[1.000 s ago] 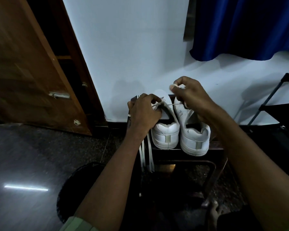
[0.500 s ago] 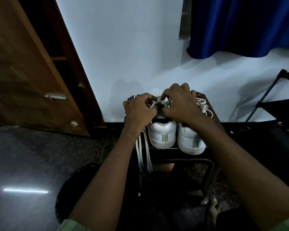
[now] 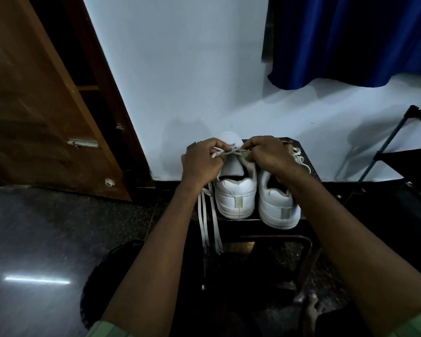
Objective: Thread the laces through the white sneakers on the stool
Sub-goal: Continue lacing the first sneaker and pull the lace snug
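At twelve o'clock a smooth pale wall [image 3: 192,69] fills the background, with a glossy blue curtain [image 3: 350,40] hanging in soft folds at one o'clock and a grained brown wooden door [image 3: 34,105] with a small metal latch at ten o'clock. Across nine o'clock the dark speckled stone floor [image 3: 34,227] is polished enough to carry a bright streak of reflected light. A thin black metal rack [image 3: 387,152] stands at three o'clock.

At the centre, a dark stool [image 3: 299,147] with a bent tubular frame carries the two white sneakers side by side, heels toward the camera. The left sneaker [image 3: 236,198] and the right sneaker [image 3: 277,207] are smooth leather-like shoes with rounded padded heels and a small rectangular tab on each heel.

The left hand [image 3: 201,164] is curled over the left sneaker's throat, its fingers pinching the flat white lace [image 3: 231,152]. The right hand [image 3: 271,155] meets it from three o'clock, fingers curled and pinching the same lace. Two flat ribbon-like lace ends [image 3: 209,227] hang below the left wrist, over the stool's front edge toward six o'clock. A looped lace [image 3: 301,159] lies on the right sneaker just beyond the right hand.
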`<act>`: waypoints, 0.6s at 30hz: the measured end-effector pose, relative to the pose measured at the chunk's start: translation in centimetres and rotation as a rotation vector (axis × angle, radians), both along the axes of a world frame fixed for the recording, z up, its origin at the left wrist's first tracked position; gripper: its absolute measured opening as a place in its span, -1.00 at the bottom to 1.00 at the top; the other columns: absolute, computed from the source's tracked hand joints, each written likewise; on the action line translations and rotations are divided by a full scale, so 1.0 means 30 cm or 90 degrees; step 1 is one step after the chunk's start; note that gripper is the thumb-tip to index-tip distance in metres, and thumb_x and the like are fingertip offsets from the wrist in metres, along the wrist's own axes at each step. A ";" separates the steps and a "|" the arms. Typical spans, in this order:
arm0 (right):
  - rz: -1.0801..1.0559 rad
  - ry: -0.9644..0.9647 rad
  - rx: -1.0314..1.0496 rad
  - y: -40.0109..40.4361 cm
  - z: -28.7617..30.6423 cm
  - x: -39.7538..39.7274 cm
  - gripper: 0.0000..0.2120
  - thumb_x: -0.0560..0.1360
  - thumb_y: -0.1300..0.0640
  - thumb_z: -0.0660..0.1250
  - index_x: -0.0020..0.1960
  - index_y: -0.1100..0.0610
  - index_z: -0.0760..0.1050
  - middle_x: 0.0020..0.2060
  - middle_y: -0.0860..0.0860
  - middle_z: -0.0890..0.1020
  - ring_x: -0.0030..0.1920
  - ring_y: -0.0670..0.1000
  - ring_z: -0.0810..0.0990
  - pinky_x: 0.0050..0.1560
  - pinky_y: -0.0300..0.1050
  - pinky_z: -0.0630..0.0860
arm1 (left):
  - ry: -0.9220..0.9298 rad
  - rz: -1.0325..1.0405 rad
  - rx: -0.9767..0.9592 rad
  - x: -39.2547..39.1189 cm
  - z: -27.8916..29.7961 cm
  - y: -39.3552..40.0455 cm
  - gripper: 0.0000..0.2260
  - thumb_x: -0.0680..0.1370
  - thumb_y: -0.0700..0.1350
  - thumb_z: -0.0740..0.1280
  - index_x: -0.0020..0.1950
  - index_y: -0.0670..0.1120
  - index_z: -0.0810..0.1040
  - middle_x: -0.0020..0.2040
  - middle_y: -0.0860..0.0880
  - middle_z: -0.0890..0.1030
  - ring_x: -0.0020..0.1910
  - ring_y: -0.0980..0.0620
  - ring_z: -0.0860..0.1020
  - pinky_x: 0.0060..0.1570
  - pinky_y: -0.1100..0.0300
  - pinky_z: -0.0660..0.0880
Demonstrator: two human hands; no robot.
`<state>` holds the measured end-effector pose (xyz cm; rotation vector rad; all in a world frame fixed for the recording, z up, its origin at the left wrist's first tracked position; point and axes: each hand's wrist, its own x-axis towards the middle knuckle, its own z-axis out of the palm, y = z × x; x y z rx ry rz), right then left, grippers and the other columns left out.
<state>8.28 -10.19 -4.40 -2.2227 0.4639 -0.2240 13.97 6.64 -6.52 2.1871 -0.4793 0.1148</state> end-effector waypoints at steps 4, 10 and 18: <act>0.017 -0.030 -0.006 -0.005 -0.010 -0.001 -0.81 0.25 0.09 0.34 -0.25 -0.15 0.66 -0.15 -0.12 0.73 0.11 0.02 0.63 0.28 0.19 0.48 | -0.179 0.032 0.088 -0.009 -0.009 -0.015 -0.83 0.44 -0.09 0.47 -0.04 0.16 0.71 -0.14 0.20 0.72 -0.04 0.14 0.66 0.08 0.14 0.33; 0.028 -0.066 -0.054 0.004 -0.027 0.004 -0.73 0.26 -0.03 0.26 -0.19 -0.39 0.56 -0.15 -0.17 0.70 0.11 0.07 0.62 0.28 0.29 0.45 | -0.226 0.014 0.141 0.008 -0.007 -0.033 -0.86 0.45 -0.09 0.51 -0.06 0.14 0.70 -0.04 0.12 0.61 0.00 0.08 0.61 0.09 0.15 0.19; 0.094 -0.096 -0.249 -0.001 -0.055 0.020 -0.71 0.47 0.05 0.26 0.11 -0.27 0.51 0.02 -0.13 0.50 0.18 0.06 0.41 0.29 0.25 0.30 | -0.098 -0.127 -0.026 0.031 -0.038 -0.017 -0.65 0.42 -0.29 0.52 0.11 0.08 0.73 0.22 0.03 0.55 0.27 0.15 0.50 0.22 0.52 0.27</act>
